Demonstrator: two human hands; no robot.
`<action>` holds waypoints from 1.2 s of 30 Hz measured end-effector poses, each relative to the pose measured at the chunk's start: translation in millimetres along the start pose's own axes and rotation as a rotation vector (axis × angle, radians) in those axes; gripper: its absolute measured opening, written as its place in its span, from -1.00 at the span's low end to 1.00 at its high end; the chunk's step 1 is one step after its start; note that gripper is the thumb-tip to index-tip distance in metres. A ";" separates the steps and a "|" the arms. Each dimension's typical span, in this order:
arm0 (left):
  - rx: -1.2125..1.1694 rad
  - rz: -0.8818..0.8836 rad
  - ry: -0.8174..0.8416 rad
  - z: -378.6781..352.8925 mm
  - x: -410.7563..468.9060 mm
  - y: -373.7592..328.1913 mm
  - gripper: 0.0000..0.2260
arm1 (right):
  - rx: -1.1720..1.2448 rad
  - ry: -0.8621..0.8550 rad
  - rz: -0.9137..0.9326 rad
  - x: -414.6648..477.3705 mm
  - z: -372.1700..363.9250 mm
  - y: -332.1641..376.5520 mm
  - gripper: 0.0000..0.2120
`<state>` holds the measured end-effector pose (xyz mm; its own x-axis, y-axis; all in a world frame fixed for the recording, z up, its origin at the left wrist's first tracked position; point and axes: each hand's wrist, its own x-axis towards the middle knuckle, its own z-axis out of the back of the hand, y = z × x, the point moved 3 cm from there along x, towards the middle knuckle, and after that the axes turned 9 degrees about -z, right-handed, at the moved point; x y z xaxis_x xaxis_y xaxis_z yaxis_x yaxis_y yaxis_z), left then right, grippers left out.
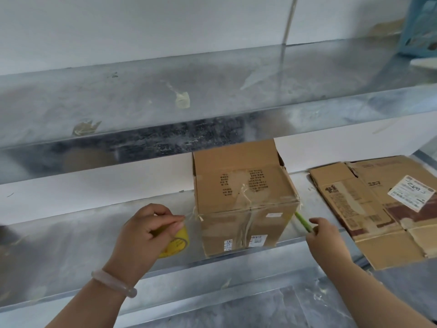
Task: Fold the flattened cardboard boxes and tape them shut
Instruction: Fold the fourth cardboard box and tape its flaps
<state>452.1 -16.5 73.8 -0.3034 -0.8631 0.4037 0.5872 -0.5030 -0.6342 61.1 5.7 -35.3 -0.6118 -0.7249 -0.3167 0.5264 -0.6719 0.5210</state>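
Note:
A folded brown cardboard box point(246, 204) stands on the metal shelf point(94, 237), with clear tape across its near top edge and down its front. Its far flap stands up. My left hand point(146, 237) grips a yellow-cored roll of clear tape point(176, 242) just left of the box. A strip of tape runs from its fingertips to the box's left corner. My right hand point(324, 235) pinches a thin green tool point(303, 221) whose tip points at the box's right corner. Flattened cardboard boxes point(378, 209) lie to the right.
An upper metal shelf point(212, 98) with bits of old tape hangs over the work area, close above the box. A blue crate point(421, 27) stands on it at the far right. A white wall lies behind. Grey floor shows below.

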 end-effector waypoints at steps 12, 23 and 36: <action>-0.001 -0.047 -0.046 9.8 -6.0 -4.5 -0.95 | 0.093 0.037 0.694 -205.6 40.3 77.9 -0.70; 0.043 -0.048 -0.076 9.7 -5.7 -15.7 -0.99 | -0.346 0.062 0.711 -228.5 -16.1 127.6 -0.35; 0.063 0.043 -0.130 4.8 -4.4 -17.9 -0.95 | -0.326 0.048 0.682 -208.2 -23.9 133.8 -0.38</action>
<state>446.5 -3.5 86.6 -0.1801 -0.8687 0.4615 0.6449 -0.4586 -0.6114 273.0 63.1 81.4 -0.0654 -0.9968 -0.0464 0.9316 -0.0777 0.3552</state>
